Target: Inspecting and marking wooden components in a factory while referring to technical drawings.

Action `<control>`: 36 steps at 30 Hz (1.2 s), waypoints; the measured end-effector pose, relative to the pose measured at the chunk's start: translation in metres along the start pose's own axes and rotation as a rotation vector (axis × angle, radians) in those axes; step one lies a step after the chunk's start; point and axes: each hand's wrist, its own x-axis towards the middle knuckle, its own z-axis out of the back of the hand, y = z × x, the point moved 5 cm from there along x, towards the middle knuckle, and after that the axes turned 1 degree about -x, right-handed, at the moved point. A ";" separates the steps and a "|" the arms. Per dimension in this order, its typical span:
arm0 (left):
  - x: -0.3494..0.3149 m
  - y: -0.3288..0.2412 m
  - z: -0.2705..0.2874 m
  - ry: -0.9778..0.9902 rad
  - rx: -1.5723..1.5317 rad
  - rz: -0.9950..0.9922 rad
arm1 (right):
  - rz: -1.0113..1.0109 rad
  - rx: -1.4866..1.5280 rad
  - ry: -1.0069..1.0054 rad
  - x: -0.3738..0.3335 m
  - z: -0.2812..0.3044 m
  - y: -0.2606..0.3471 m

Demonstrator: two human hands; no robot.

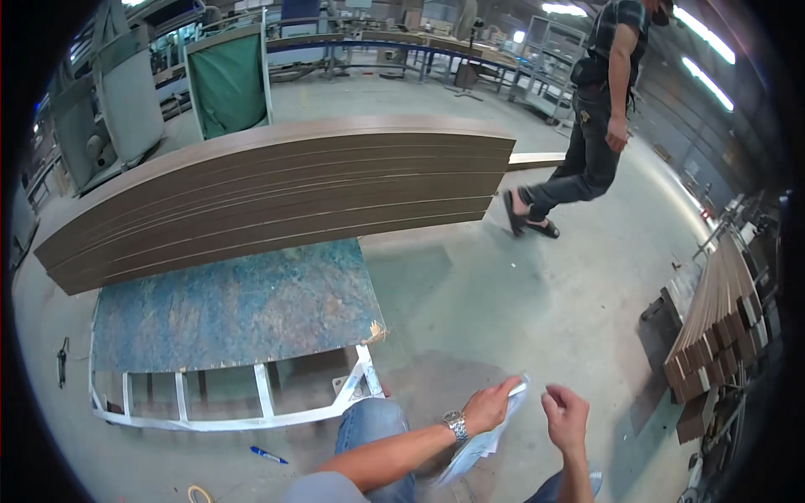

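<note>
My left hand [488, 408], with a metal watch on its wrist, is closed around the upper end of some pale, folded paper sheets [478, 448]. The sheets hang down at a slant beside my knee. Just right of them, my right hand [566, 415] is raised with loosely curled fingers, apart from the paper and with nothing visible in it. Left of my knee stands a low white metal frame [226, 423] topped by a worn blue-brown board [243, 310]. A stack of long brown panels [293, 184] lies across its far side.
A blue pen [268, 455] and a yellow ring [199, 494] lie on the floor near me. Another person [591, 126] walks past the stack's right end. Brown bars [713, 335] are piled at right. A green cloth-sided cart [226, 80] stands behind the stack.
</note>
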 end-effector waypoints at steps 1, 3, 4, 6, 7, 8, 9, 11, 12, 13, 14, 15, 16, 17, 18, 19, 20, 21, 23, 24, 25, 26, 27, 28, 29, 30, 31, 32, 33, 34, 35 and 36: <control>-0.006 0.018 0.008 -0.067 0.019 -0.022 | 0.173 -0.046 0.082 0.003 -0.014 0.046; -0.002 0.026 0.029 -0.128 0.042 -0.070 | 0.448 -0.160 0.209 0.006 -0.021 0.119; 0.001 0.017 0.042 -0.113 0.033 -0.036 | 0.556 -0.225 0.242 0.014 -0.018 0.146; 0.007 0.004 0.065 -0.142 0.013 -0.088 | 0.668 -0.296 0.251 0.025 -0.017 0.180; 0.004 0.008 0.078 -0.210 0.055 -0.123 | 0.685 -0.267 0.251 0.032 -0.024 0.189; 0.004 0.003 0.090 -0.216 0.034 -0.129 | 0.690 -0.254 0.238 0.040 -0.027 0.193; 0.006 -0.003 0.101 -0.218 0.007 -0.137 | 0.655 -0.264 0.246 0.049 -0.032 0.198; 0.008 -0.025 0.125 -0.174 -0.023 -0.126 | 0.605 -0.291 0.253 0.065 -0.036 0.197; 0.008 -0.025 0.134 -0.213 -0.034 -0.157 | 0.620 -0.305 0.317 0.073 -0.047 0.196; 0.007 -0.023 0.144 -0.254 -0.046 -0.187 | 0.636 -0.320 0.382 0.080 -0.056 0.196; 0.009 -0.034 0.155 -0.167 -0.075 -0.123 | 0.620 -0.329 0.385 0.091 -0.057 0.189; 0.009 -0.038 0.165 -0.139 -0.105 -0.116 | 0.614 -0.339 0.482 0.098 -0.067 0.184; 0.009 -0.039 0.173 -0.114 -0.133 -0.106 | 0.609 -0.346 0.581 0.101 -0.077 0.181; 0.010 -0.036 0.178 -0.081 -0.197 -0.110 | 0.600 -0.342 0.593 0.103 -0.084 0.179; 0.010 -0.026 0.180 -0.077 -0.204 -0.097 | 0.486 -0.333 0.692 0.105 -0.092 0.170; 0.010 -0.017 0.180 -0.070 -0.313 -0.113 | 0.367 -0.325 0.788 0.107 -0.099 0.158; 0.011 -0.006 0.181 -0.066 -0.419 -0.126 | 0.412 -0.253 0.852 0.107 -0.107 0.148; 0.010 0.005 0.180 -0.107 -0.553 -0.125 | 0.454 -0.179 0.913 0.105 -0.113 0.137; 0.008 0.027 0.177 -0.062 -0.578 -0.047 | 0.571 -0.236 0.875 0.098 -0.112 0.126; 0.008 0.033 0.175 -0.023 -0.598 0.015 | 0.522 -0.252 0.874 0.097 -0.113 0.123; 0.007 0.038 0.172 0.019 -0.668 0.078 | 0.475 -0.270 0.872 0.099 -0.116 0.116; 0.009 0.034 0.169 0.027 -0.677 0.091 | 0.486 -0.310 0.791 0.099 -0.118 0.108; 0.011 0.031 0.169 0.018 -0.667 0.098 | 0.473 -0.308 0.797 0.101 -0.118 0.103; 0.015 0.031 0.169 0.007 -0.655 0.104 | 0.492 -0.340 0.734 0.104 -0.113 0.104; 0.012 0.036 0.174 -0.007 -0.641 0.119 | 0.529 -0.355 0.678 0.105 -0.114 0.111; 0.008 0.042 0.179 0.035 -0.495 0.156 | 0.544 -0.334 0.691 0.104 -0.116 0.116; 0.003 0.047 0.186 0.072 -0.346 0.195 | 0.514 -0.308 0.624 0.104 -0.113 0.119; -0.001 0.044 0.194 0.115 -0.295 0.188 | 0.504 -0.278 0.552 0.108 -0.108 0.126; -0.006 0.058 0.194 0.151 -0.196 0.213 | 0.537 -0.235 0.502 0.109 -0.105 0.130; -0.007 0.072 0.194 0.180 -0.092 0.240 | 0.576 -0.184 0.448 0.110 -0.103 0.132; -0.001 0.063 0.192 0.178 -0.089 0.256 | 0.512 -0.160 0.422 0.113 -0.094 0.129; -0.001 0.054 0.192 0.176 -0.086 0.282 | 0.443 -0.128 0.406 0.114 -0.089 0.126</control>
